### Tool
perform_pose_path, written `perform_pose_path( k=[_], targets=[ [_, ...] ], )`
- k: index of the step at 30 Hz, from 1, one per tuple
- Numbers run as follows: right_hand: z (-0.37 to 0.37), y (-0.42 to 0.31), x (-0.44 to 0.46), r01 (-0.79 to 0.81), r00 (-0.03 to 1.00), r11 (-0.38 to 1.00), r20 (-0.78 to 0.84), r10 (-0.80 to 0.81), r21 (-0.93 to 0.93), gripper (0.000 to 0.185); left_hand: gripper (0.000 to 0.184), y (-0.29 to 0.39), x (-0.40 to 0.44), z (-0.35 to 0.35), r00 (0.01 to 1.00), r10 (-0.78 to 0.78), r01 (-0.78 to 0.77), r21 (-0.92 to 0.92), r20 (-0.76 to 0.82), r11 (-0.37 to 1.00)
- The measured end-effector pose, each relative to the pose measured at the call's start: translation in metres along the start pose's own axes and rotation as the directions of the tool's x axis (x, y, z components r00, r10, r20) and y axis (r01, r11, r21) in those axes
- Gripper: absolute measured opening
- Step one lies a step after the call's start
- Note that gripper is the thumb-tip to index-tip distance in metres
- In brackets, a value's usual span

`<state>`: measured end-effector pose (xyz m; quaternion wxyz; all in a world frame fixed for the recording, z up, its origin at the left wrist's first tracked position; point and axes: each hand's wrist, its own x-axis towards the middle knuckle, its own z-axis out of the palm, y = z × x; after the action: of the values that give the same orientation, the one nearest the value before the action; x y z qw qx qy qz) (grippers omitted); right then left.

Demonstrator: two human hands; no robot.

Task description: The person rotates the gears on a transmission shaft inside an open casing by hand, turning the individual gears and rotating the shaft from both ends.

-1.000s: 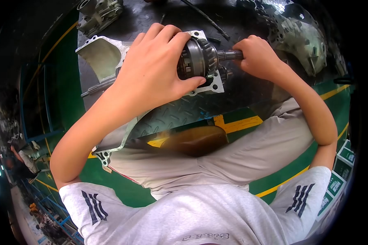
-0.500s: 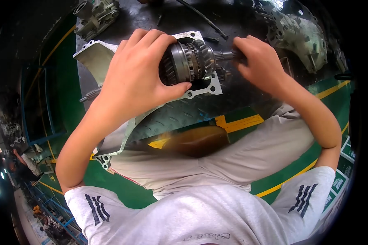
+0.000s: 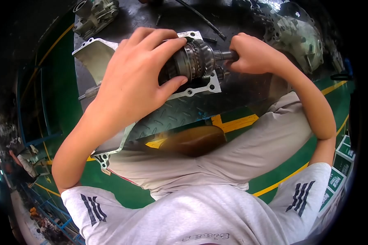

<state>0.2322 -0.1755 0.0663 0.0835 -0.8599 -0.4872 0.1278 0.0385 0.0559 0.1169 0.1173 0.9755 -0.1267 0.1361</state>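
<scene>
A metal gear shaft (image 3: 196, 60) with several toothed gears lies in the opening of a light metal housing (image 3: 212, 85). My left hand (image 3: 137, 67) is wrapped over the gears at the shaft's left part, thumb below and fingers above. My right hand (image 3: 251, 53) is closed round the thin splined end that sticks out at the right. Below that end, a second smaller toothed shaft (image 3: 221, 72) shows partly. At the left, a thin splined rod (image 3: 88, 92) comes out from under my left arm. My left hand and forearm hide the housing's middle.
The dark metal workbench (image 3: 171, 118) bears another casting (image 3: 95, 18) at the back left and a large housing (image 3: 300, 43) at the back right. A long rod (image 3: 202, 19) lies behind the gears. My legs and a brown rounded object (image 3: 194, 141) are below the bench edge.
My left hand has moved left along the gears, showing more of them, then its fingers shifted slightly right. My right hand keeps hold of the shaft end.
</scene>
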Motion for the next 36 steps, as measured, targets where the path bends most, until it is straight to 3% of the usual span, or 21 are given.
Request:
perform_pose_path(
  k=[1, 3, 4, 6, 11, 15, 17, 21, 22, 23, 25, 26, 27, 28, 29, 31, 32, 35, 36],
  targets=[
    [-0.011, -0.005, 0.002, -0.113, 0.973, 0.991, 0.210, 0.097, 0.066, 0.026, 0.063, 0.002, 0.001, -0.001, 1.000, 0.007, -0.006, -0.031, 0.011, 0.999],
    [-0.009, -0.004, -0.002, -0.132, 0.956, 0.990, 0.271, 0.116, 0.042, 0.023, 0.063, 0.003, 0.001, -0.003, 1.000, 0.000, 0.001, -0.022, 0.021, 1.000],
    [0.006, 0.001, -0.010, 0.007, 1.000, 0.999, 0.012, -0.007, 0.046, 0.023, 0.063, 0.002, 0.001, -0.003, 0.999, -0.011, 0.012, -0.012, 0.030, 1.000],
    [0.026, 0.004, -0.029, 0.216, 0.877, 0.972, -0.419, -0.234, -0.091, 0.029, 0.063, 0.001, 0.000, -0.003, 0.999, -0.014, 0.014, -0.013, 0.034, 1.000],
    [0.046, 0.010, -0.030, 0.216, 0.774, 0.939, -0.539, -0.332, -0.269, 0.028, 0.060, 0.004, 0.000, 0.000, 0.999, -0.031, 0.032, -0.029, 0.035, 0.999],
    [0.052, 0.028, -0.016, 0.263, 0.775, 0.907, -0.489, -0.401, -0.328, 0.020, 0.051, 0.004, -0.003, -0.011, 0.999, -0.040, 0.040, 0.006, 0.017, 0.999],
    [0.045, 0.020, -0.016, 0.142, 0.892, 0.943, -0.375, -0.254, -0.301, 0.012, 0.039, -0.001, -0.009, -0.021, 0.998, -0.062, 0.062, 0.032, -0.018, 0.998],
    [0.016, 0.012, -0.008, 0.165, 0.939, 0.967, -0.269, -0.215, -0.195, 0.010, 0.033, -0.013, -0.019, -0.027, 0.991, -0.120, 0.120, -0.001, -0.058, 0.993],
    [-0.001, 0.007, -0.003, 0.098, 0.995, 0.995, -0.026, -0.099, -0.015, 0.014, 0.031, -0.015, -0.022, -0.027, 0.988, -0.145, 0.144, -0.022, -0.059, 0.989],
    [-0.012, 0.005, 0.001, -0.019, 0.971, 0.990, 0.237, -0.015, 0.141, 0.019, 0.031, -0.016, -0.025, -0.027, 0.987, -0.148, 0.147, -0.022, -0.057, 0.989],
    [-0.012, 0.008, -0.001, -0.041, 0.953, 0.990, 0.304, -0.002, 0.133, 0.021, 0.026, -0.019, -0.028, -0.026, 0.979, -0.165, 0.160, -0.051, -0.116, 0.986],
    [-0.005, 0.005, -0.011, 0.055, 0.995, 0.989, 0.076, -0.066, 0.141, 0.024, 0.026, -0.020, -0.032, -0.028, 0.970, -0.193, 0.190, -0.033, -0.146, 0.981],
    [0.003, 0.001, -0.020, 0.153, 0.979, 0.980, -0.154, -0.133, 0.127, 0.028, 0.027, -0.023, -0.039, -0.031, 0.960, -0.205, 0.209, -0.001, -0.192, 0.978],
    [0.013, 0.000, -0.030, 0.178, 0.947, 0.983, -0.279, -0.160, 0.041, 0.036, 0.027, -0.027, -0.046, -0.034, 0.948, -0.224, 0.231, 0.005, -0.226, 0.973],
    [0.020, -0.003, -0.035, 0.175, 0.949, 0.983, -0.274, -0.156, 0.046, 0.036, 0.028, -0.032, -0.055, -0.037, 0.935, -0.242, 0.253, 0.009, -0.259, 0.967],
    [0.032, -0.005, -0.041, 0.181, 0.867, 0.951, -0.415, -0.275, -0.252, 0.033, 0.026, -0.044, -0.073, -0.039, 0.909, -0.331, 0.343, 0.000, -0.254, 0.939],
    [0.040, -0.002, -0.035, 0.177, 0.838, 0.941, -0.458, -0.298, -0.288, 0.031, 0.026, -0.051, -0.080, -0.039, 0.905, -0.346, 0.356, -0.005, -0.249, 0.934],
    [0.051, 0.023, -0.016, 0.125, 0.916, 0.939, -0.328, -0.233, -0.319, 0.030, 0.026, -0.052, -0.085, -0.039, 0.884, -0.405, 0.406, -0.047, -0.235, 0.913],
    [0.046, 0.016, -0.013, 0.075, 0.933, 0.953, -0.318, -0.170, -0.293, 0.022, 0.027, -0.053, -0.085, -0.037, 0.894, -0.370, 0.368, -0.056, -0.253, 0.928]
  ],
)
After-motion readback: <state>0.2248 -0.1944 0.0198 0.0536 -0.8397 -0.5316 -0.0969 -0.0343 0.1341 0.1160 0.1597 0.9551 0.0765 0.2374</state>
